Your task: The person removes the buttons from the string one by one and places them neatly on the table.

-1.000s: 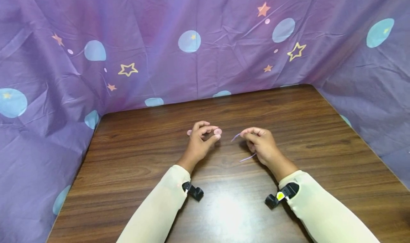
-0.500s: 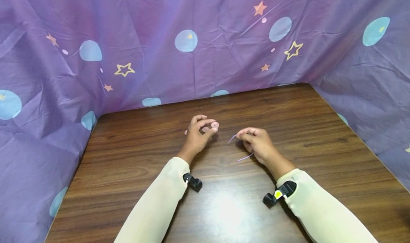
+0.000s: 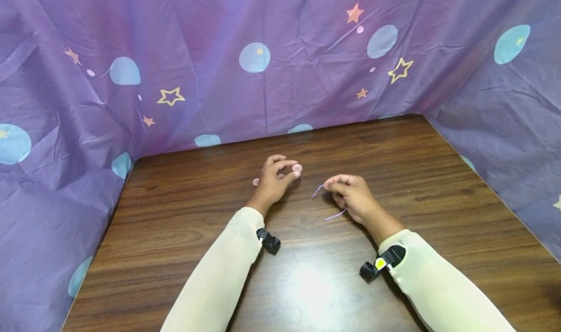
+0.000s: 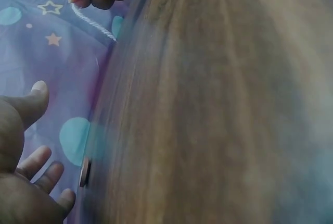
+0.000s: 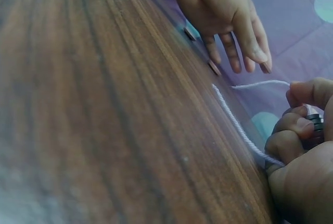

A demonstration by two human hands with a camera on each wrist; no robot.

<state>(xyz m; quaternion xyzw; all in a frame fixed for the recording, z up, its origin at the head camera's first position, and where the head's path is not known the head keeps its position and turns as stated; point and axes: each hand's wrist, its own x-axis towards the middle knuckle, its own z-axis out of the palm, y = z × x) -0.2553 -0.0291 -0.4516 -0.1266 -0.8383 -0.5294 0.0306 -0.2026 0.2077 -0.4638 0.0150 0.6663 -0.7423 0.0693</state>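
In the head view my left hand pinches a pink button between thumb and index finger, with the button's flat face showing its holes. Another pink button lies on the table beside this hand, and one more shows through the gap behind the thumb. My right hand pinches a light purple cord close to one end. That short end points toward the left hand, while the other end trails out below the curled fingers. Within the right hand's grip sits a dark ridged stack, partly hidden by fingers.
Both hands are over a brown wood-grain table. A purple cloth with stars and blue circles hangs behind it and along the sides. Each sleeve carries a black wrist camera. A bright glare lies on the table's near middle.
My left hand has moved a little away from me with the pinched button, uncovering the button behind it. The right hand keeps its hold on the cord and is almost still.
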